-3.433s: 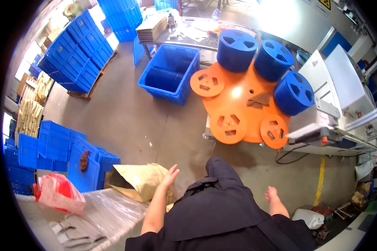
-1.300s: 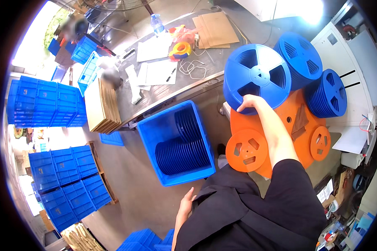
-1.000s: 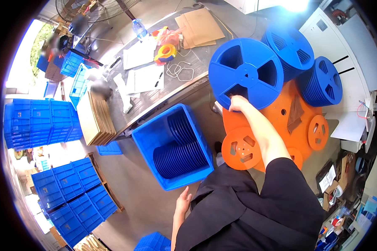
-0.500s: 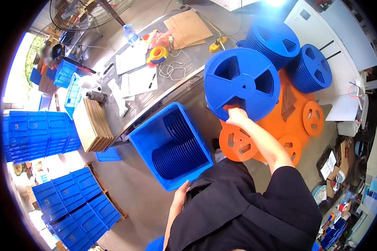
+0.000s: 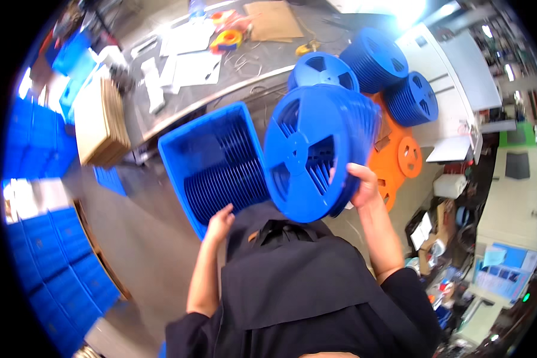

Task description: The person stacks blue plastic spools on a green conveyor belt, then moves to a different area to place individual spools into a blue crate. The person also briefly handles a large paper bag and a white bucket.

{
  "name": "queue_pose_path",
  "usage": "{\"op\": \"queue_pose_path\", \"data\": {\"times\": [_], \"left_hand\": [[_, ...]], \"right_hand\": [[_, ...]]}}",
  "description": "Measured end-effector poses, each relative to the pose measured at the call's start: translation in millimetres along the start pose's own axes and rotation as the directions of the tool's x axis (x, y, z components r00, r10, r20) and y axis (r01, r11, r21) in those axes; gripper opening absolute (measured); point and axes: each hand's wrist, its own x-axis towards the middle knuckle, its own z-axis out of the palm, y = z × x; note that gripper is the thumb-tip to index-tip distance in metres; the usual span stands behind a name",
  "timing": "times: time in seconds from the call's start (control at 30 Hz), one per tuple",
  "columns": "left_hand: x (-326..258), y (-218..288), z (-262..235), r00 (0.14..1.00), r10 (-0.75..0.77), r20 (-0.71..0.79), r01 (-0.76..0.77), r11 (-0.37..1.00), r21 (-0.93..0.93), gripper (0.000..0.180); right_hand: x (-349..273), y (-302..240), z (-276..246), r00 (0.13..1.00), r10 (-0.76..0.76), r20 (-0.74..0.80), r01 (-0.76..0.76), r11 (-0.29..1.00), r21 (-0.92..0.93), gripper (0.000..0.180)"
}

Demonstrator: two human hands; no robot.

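Note:
My right hand (image 5: 359,186) grips a thick stack of blue reels (image 5: 316,152) by its lower right edge, tilted on its side and raised in front of me. My left hand (image 5: 219,221) rests with fingers apart on the near rim of a blue crate (image 5: 172,142), which holds a row of blue reels (image 5: 224,173) standing on edge. The lifted stack hangs just right of the crate.
More stacks of blue reels (image 5: 380,58) sit on orange reels (image 5: 407,156) to the right. A metal table (image 5: 161,113) behind the crate carries papers, tape and cardboard. Stacked blue crates (image 5: 53,262) stand at the left, and cluttered benches (image 5: 507,209) at the right.
My right hand has lifted the stack of blue reels off the pile on the orange reels and swung it left toward the crate. My left hand has come up to the crate's rim.

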Motion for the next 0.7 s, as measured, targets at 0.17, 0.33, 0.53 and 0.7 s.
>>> {"op": "queue_pose_path", "data": {"times": [0.17, 0.33, 0.53, 0.7], "left_hand": [[2, -6, -43, 0.852, 0.095, -0.515, -0.221, 0.956, -0.19, 0.044], [-21, 55, -100, 0.767, 0.085, -0.635, -0.375, 0.863, -0.339, 0.044], [-28, 77, -86, 0.792, 0.161, -0.589, -0.446, 0.812, -0.377, 0.044], [-18, 88, -39, 0.92, 0.123, -0.371, -0.269, 0.889, -0.371, 0.063]], "right_hand": [[-37, 71, 2, 0.859, -0.3, 0.415, 0.047, 0.853, 0.519, 0.037], [-64, 107, 22, 0.775, -0.305, 0.554, -0.03, 0.857, 0.515, 0.036], [-95, 114, 4, 0.814, -0.312, 0.49, 0.012, 0.852, 0.523, 0.035], [-134, 111, -17, 0.899, -0.342, 0.275, 0.138, 0.816, 0.562, 0.035]]}}
